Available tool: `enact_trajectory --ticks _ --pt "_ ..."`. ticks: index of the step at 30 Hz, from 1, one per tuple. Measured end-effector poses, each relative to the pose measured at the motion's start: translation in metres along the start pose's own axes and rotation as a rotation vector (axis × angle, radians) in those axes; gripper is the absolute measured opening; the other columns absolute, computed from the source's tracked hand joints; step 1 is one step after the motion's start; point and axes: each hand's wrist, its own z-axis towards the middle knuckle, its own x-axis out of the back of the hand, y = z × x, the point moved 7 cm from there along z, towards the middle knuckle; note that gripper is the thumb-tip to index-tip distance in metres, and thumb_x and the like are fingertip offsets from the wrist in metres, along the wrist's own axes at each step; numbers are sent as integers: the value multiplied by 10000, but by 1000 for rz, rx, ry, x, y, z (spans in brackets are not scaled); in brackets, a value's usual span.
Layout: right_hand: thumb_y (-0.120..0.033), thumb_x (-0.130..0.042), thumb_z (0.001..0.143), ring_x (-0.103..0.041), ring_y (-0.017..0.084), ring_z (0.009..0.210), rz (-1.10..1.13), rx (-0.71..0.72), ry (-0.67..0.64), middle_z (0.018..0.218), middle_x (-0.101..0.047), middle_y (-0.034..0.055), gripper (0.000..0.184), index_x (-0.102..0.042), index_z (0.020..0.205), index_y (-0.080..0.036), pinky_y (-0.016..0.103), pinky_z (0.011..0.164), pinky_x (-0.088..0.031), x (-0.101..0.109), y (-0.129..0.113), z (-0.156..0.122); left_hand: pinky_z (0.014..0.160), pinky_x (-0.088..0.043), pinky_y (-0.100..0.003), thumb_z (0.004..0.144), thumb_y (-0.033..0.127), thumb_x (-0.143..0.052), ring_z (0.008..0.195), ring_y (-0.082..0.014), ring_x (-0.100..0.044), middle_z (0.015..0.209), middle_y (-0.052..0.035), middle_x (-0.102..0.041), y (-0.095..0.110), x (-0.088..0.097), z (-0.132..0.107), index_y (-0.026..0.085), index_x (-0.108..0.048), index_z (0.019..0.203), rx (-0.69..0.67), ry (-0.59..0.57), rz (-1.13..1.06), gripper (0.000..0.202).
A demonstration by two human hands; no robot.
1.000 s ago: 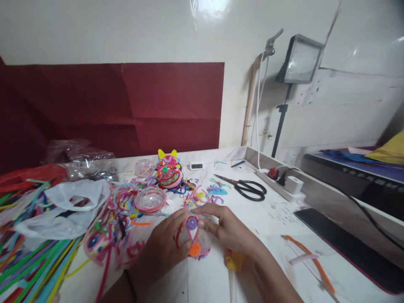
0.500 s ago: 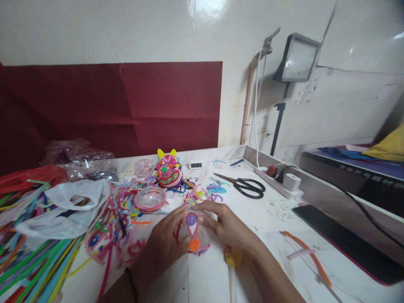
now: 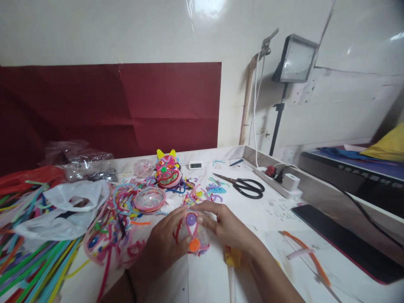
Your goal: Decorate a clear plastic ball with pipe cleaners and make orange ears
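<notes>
Between my two hands is a clear plastic bowl (image 3: 202,237) trimmed in pink and red pipe cleaner, with a purple button (image 3: 191,219) and an orange disc (image 3: 194,245) on it. My left hand (image 3: 167,235) wraps its left side, thumb by the orange disc. My right hand (image 3: 225,223) grips the upper right, its thumb close to the purple button. Partly behind my right wrist lies a yellow piece on a pale stick (image 3: 232,257). Farther back stands a colourful animal figure (image 3: 168,170) with yellow ears, and another clear bowl (image 3: 150,199) edged in pink.
Pipe cleaners (image 3: 47,269) and a white plastic bag (image 3: 66,210) fill the left. Black-handled scissors (image 3: 248,187), a small digital clock (image 3: 195,165), a power strip (image 3: 280,184) and a dark phone (image 3: 347,244) lie behind and right. Orange pipe cleaner (image 3: 307,252) sits near the phone.
Both hands keep their hold on the bowl in almost the same place. The whole view has shifted very slightly; nothing else visibly differs.
</notes>
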Motion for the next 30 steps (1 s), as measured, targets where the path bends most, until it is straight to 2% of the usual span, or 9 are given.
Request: enact_trajectory --ticks 22,30 --pt "-268 -554 872 -611 227 1018 14 -13 15 1098 -682 81 281 -648 1129 -204 354 894 -456 -2 6 2 941 -499 -341 789 247 -547 1110 -227 -598 1187 -152 -636 6 5 3 147 -451 1237 -29 54 34 469" --pt "-270 -525 884 -609 231 1013 -16 -13 0 1100 -682 78 286 -650 1135 -211 365 895 -455 -2 -3 -1 911 -525 -345 745 199 -551 1062 -236 -629 1153 -130 -660 6 6 2 175 -467 1221 -24 103 57 483"
